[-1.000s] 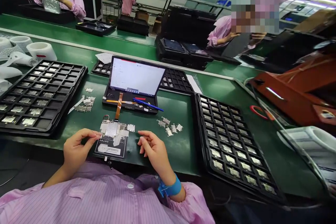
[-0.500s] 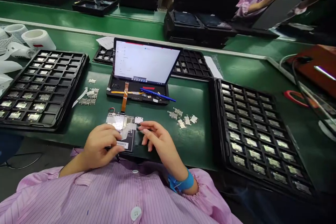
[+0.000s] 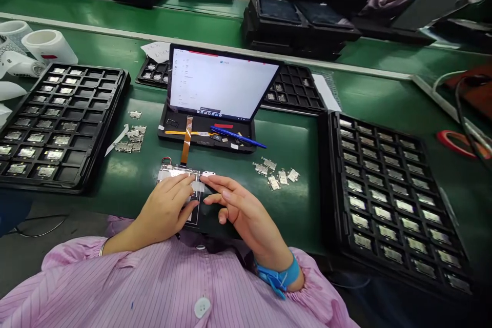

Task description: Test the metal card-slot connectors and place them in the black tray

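My left hand [image 3: 164, 209] lies over a circuit board assembly [image 3: 163, 173], its fingers stretched out across the upper part. Under the palm much of that assembly is hidden. My right hand [image 3: 248, 210] is at its right edge, fingers extended and apart. Its fingertips touch or nearly touch a small silvery board [image 3: 208, 173] there; exact contact is unclear. An orange-brown flex cable [image 3: 186, 141] runs from the assembly up to a tablet screen [image 3: 225, 84], which is lit and leans back in a black tray [image 3: 169, 133].
Left stands a partitioned tray [image 3: 86, 156] of small boards; another tray [image 3: 344, 225] is at right. Loose boards lie in two groups [image 3: 132, 136] [image 3: 282, 177]. A blue pen [image 3: 238, 137] rests before the screen. White rolls [image 3: 49, 46] and red tape [image 3: 461, 143] flank the bench. Co-workers' sleeves show behind.
My left hand has moved up and right, its fingers now stretched over the board's upper part. My right hand's fingers have straightened at the small board. The camera view has shifted slightly.
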{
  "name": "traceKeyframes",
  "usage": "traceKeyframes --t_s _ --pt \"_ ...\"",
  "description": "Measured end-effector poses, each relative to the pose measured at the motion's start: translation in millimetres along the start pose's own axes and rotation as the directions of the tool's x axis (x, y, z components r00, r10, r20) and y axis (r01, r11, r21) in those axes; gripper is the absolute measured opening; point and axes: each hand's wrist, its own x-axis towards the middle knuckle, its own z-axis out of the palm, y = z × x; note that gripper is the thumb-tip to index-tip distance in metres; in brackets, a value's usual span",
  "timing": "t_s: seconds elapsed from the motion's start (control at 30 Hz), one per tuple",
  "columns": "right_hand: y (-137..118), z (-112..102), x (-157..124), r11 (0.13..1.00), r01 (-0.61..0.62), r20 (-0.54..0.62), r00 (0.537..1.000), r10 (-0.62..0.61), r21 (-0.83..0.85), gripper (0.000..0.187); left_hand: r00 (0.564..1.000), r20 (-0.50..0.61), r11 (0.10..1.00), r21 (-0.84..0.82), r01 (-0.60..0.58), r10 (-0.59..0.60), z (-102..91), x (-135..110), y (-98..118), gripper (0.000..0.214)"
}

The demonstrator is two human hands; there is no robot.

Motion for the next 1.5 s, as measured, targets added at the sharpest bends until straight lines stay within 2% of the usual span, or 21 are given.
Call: traceKeyframes --t_s 0.27,0.6,1.0,1.5 --pt "-2.8 -0.4 -1.3 1.0 -0.022 0.045 0.999 0.022 -0.003 0.032 0.999 -0.019 0.999 -0.028 -0.041 0.041 1.1 -1.1 -1.1 0.009" --pt "-3.6 0.6 0.9 0.999 -0.033 0.045 0.998 0.032 0.015 0.03 0.997 -0.073 0.998 -0.059 -0.025 0.02 3.4 -0.1 -1.5 0.014" --pt "-2.4 3.0 0.2 0.999 -0.038 0.029 0.999 0.037 0.038 0.028 0.996 -0.082 0.998 -0.067 -0.022 0.016 3.6 -0.4 -2.9 0.01" --pt "2.7 -1.4 4.1 0.995 -0.061 0.026 0.998 0.059 0.083 0.029 0.999 -0.037 0.999 -0.047 0.001 -0.003 0.7 0.6 -2.2 0.003"
